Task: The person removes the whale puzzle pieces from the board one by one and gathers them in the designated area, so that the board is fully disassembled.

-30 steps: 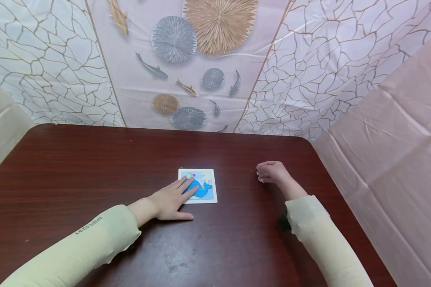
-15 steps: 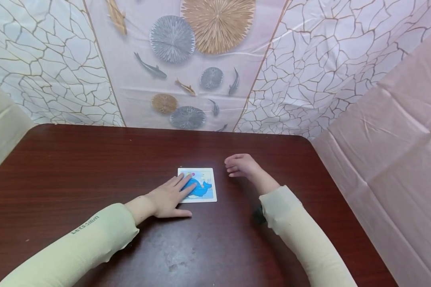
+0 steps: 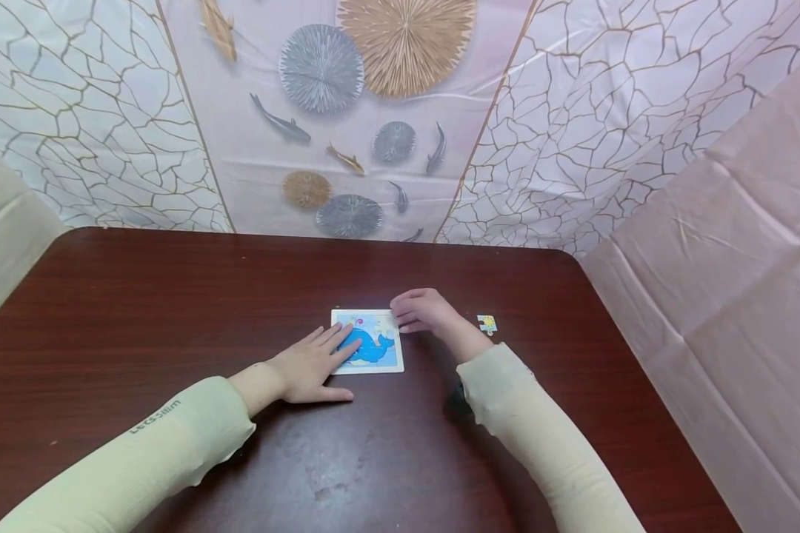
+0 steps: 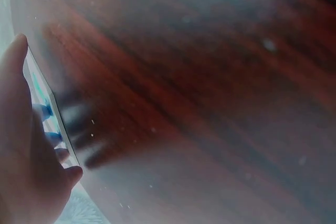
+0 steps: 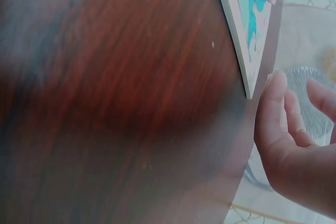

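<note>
A square jigsaw puzzle board with a white border and a blue whale picture lies on the table. My left hand rests on its left part with fingers spread, covering some of the picture; the left wrist view shows this hand at the board's edge. My right hand is at the board's upper right corner, its fingers loosely bent. In the right wrist view the thumb stands apart from the fingers, and nothing shows between them. A loose jigsaw piece with a yellow figure lies right of the board.
The dark red-brown wooden table has rounded far corners. A patterned cloth backdrop hangs behind it, and a pinkish cloth wall borders the right side.
My right hand has moved left from the loose piece's spot to the board's upper right corner, leaving that piece in view. My left hand has stayed on the board.
</note>
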Demonstrator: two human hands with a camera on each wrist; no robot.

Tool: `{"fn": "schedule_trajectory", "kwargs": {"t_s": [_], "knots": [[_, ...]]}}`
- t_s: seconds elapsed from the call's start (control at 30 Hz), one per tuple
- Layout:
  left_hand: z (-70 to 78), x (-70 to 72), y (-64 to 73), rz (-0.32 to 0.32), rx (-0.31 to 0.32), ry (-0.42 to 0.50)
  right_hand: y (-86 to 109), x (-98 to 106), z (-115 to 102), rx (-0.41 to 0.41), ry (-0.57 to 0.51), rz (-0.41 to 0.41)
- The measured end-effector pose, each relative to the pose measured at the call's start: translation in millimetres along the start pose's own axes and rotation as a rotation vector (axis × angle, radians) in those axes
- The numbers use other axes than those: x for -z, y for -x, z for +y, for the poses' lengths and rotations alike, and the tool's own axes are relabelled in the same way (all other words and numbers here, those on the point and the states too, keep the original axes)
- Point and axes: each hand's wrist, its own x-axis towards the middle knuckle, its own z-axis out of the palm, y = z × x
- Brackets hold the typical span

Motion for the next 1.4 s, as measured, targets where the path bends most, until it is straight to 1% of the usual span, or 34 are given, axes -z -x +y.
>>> {"fn": "schedule_trajectory", "kwargs": {"t_s": [0.33,0.43,0.73,0.97,1.4], "knots": [[-0.9,-0.7,-1.3,-0.007,-0.006,0.004,-1.0,-17,-1,-0.008,-0.002,-0.035],[-0.7,-1.0,-1.7,-0.008,-0.011,-0.002,-2.3,-18,-1,-0.019,0.001,-0.029],[-0.3,-0.6,-1.6,-0.018,-0.003,-0.009,-3.9,-22,-2,-0.018,-0.003,-0.012],[-2.1,-1.4,-2.9,-0.019,-0.007,-0.021,-6.2,-26,-3,-0.021,-0.033,0.010],[-2.4,0.5,-3.9,-0.010,-0.003,0.009,-6.0,-29,-3,-0.031,0.038,0.028]]}}
